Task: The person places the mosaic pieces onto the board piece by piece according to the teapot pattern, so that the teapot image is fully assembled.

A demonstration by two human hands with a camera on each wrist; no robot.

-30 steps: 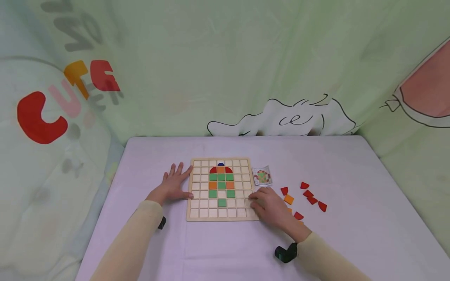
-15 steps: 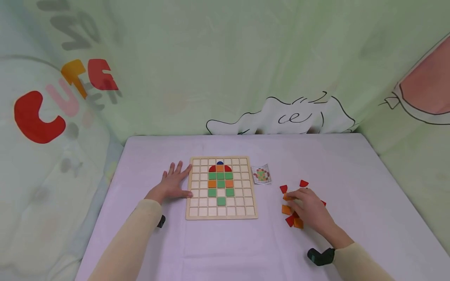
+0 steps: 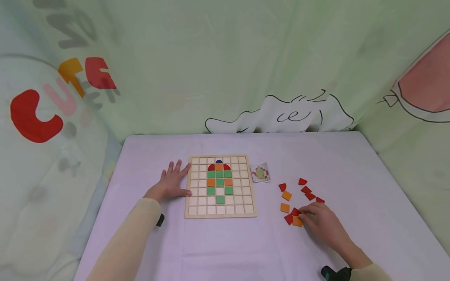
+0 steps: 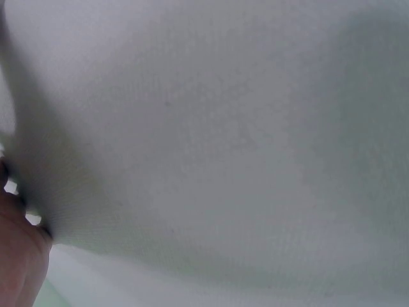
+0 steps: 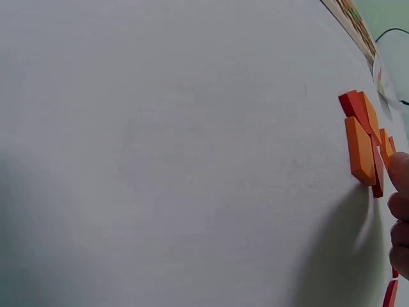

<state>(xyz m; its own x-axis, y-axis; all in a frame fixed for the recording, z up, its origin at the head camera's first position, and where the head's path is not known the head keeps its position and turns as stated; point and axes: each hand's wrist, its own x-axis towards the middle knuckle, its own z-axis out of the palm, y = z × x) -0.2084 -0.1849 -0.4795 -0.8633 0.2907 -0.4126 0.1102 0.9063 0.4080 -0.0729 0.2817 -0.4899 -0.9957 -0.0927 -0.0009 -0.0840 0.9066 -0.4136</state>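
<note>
A square wooden grid board lies mid-table in the head view, with a pattern of green, orange, red and blue tiles in its upper and middle cells. My left hand rests at its left edge with the fingers spread; thumb and index finger touch the frame. To the right of the board, my right hand is over the loose tiles. Its thumb and index finger pinch the end of a red curved-edge tile. An orange square tile lies just beside them. In the right wrist view, fingers show at the right edge.
A small printed pattern card lies by the board's upper right. Near my right hand, several more red tiles and orange tiles are scattered. A patterned curtain hangs behind the table. The left wrist view shows mostly pale cloth.
My right hand has moved from the board's right edge to the loose tiles, then past an orange tile to the red one nearer me. The left hand keeps its place.
</note>
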